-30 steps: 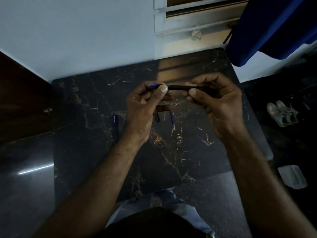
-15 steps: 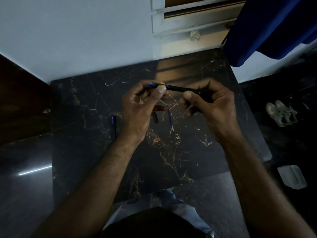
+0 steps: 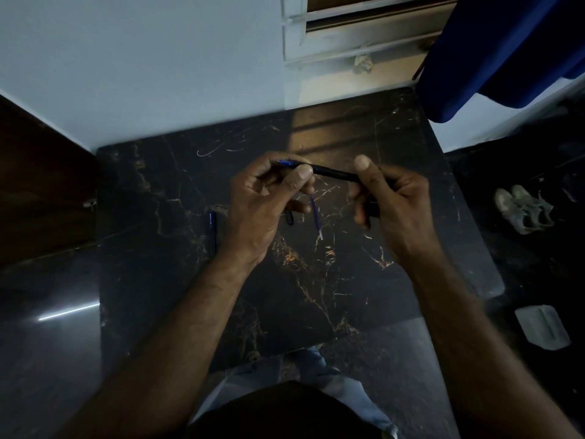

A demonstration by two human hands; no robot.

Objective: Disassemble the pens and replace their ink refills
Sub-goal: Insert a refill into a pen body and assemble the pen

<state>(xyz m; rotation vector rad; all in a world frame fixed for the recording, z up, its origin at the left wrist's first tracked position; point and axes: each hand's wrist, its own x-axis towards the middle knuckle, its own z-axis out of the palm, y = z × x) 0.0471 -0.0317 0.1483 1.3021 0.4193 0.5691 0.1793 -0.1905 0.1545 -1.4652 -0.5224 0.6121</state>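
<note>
I hold a dark pen [image 3: 335,173] level above the black marble table [image 3: 164,185]. My left hand [image 3: 266,201] pinches its blue tip end between thumb and fingers. My right hand [image 3: 389,201] grips the other end, with the thumb lifted off the barrel. A thin blue refill [image 3: 316,217] lies on the table below the pen. A small dark pen part [image 3: 289,218] lies just left of the refill. A second blue pen [image 3: 212,229] lies on the table left of my left wrist.
A pale wall and a window frame [image 3: 348,36] stand behind the table. A blue curtain [image 3: 506,49] hangs at the upper right. A pair of shoes [image 3: 522,207] and a white tray [image 3: 543,326] lie on the dark floor to the right.
My right thumb has lifted off the pen barrel and the right hand has shifted slightly right. More of the barrel shows between my hands. The left hand keeps its pinch.
</note>
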